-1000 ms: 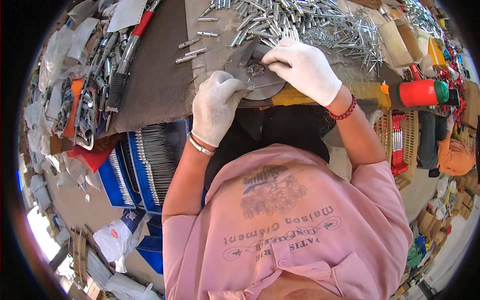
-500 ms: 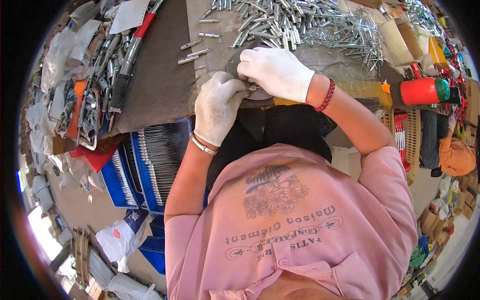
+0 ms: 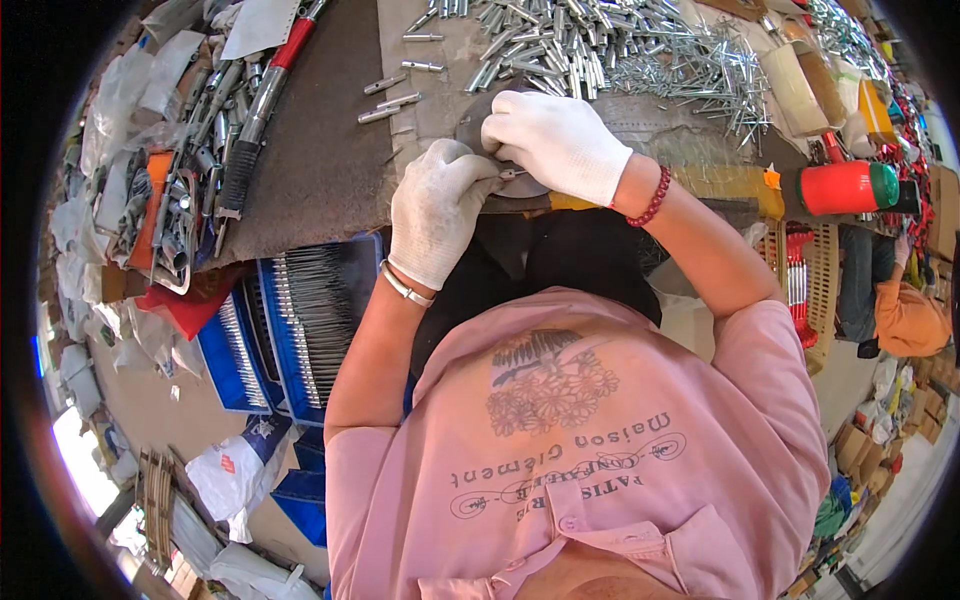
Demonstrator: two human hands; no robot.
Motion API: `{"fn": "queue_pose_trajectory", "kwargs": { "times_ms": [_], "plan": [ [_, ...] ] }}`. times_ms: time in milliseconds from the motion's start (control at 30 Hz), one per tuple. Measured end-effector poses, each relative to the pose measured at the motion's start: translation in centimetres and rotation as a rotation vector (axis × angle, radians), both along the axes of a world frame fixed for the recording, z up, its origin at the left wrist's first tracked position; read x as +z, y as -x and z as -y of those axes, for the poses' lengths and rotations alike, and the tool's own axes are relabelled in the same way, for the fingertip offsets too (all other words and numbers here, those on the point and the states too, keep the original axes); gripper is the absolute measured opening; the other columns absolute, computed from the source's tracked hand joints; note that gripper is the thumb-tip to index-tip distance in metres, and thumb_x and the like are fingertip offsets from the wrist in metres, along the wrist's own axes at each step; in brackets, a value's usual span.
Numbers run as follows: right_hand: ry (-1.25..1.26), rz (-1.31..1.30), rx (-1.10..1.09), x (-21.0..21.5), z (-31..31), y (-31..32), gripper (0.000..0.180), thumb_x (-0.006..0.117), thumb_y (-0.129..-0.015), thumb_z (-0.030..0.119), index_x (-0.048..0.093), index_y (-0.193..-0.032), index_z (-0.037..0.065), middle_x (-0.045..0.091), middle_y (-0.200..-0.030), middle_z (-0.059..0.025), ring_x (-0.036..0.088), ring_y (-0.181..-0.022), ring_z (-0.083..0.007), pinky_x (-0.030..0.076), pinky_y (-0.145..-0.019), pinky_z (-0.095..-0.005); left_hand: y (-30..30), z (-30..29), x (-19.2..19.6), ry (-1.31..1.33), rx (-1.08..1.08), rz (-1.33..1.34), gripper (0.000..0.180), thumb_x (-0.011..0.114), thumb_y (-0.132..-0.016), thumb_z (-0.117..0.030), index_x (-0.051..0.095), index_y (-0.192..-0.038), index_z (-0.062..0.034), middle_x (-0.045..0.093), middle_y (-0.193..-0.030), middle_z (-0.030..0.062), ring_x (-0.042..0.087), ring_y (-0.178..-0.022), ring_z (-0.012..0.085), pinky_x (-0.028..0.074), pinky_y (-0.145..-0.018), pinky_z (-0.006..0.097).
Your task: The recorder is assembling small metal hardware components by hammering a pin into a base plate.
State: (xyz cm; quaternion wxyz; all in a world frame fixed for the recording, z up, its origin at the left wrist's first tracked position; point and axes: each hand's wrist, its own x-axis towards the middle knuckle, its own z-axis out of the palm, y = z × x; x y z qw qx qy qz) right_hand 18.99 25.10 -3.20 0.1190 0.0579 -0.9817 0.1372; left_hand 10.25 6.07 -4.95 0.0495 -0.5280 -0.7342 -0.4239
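Observation:
Both my hands wear white knit gloves and meet at the front edge of the workbench. My left hand [image 3: 435, 210] is closed, thumb and fingers pinched around a small metal part [image 3: 512, 173] whose silvery end shows past the fingertips. Just above and to the right, my right hand [image 3: 555, 142] is closed with its fingers curled down; what it holds, if anything, is hidden. A round grey metal disc [image 3: 528, 188] lies under the hands. Beyond them are a heap of short silvery metal tubes [image 3: 560, 45] and a pile of thin nail-like pins [image 3: 700, 80].
Several loose tubes [image 3: 400, 100] lie left of the heap. Tools and sockets [image 3: 215, 140] crowd the bench's left side. A red and green cylinder [image 3: 845, 185] stands at right. Blue bins [image 3: 300, 330] of long metal rods sit below the bench. Another person [image 3: 910, 315] is at far right.
My right hand has shifted slightly, its fingertips lifting a little off the left fingers. My left hand stays nearly in place.

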Motion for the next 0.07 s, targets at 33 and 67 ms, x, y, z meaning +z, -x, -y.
{"fn": "queue_pose_trajectory", "kwargs": {
  "times_ms": [33,67],
  "plan": [
    [-0.031,0.041,-0.015,-0.09,0.09,0.09,0.009,0.072,-0.088,0.014,0.069,-0.097,0.013,0.063,-0.100,-0.0059,0.068,-0.095,-0.0286,0.057,-0.080,-0.0406,0.01,0.02,-0.04,-0.004,0.002,-0.003,0.012,0.080,-0.078,-0.009,0.073,-0.087,-0.0119,0.065,-0.090,0.0078,0.066,-0.087,0.0332,0.053,-0.074,0.044],
    [-0.061,0.084,-0.029,0.48,0.42,0.22,0.009,0.072,-0.089,0.014,0.070,-0.098,0.013,0.063,-0.101,-0.0057,0.068,-0.096,-0.0283,0.057,-0.080,-0.0407,-0.02,0.17,0.12,0.027,0.003,-0.018,0.012,0.080,-0.078,-0.008,0.074,-0.087,-0.0118,0.065,-0.090,0.0079,0.066,-0.088,0.0333,0.053,-0.076,0.044]
  ]
}}
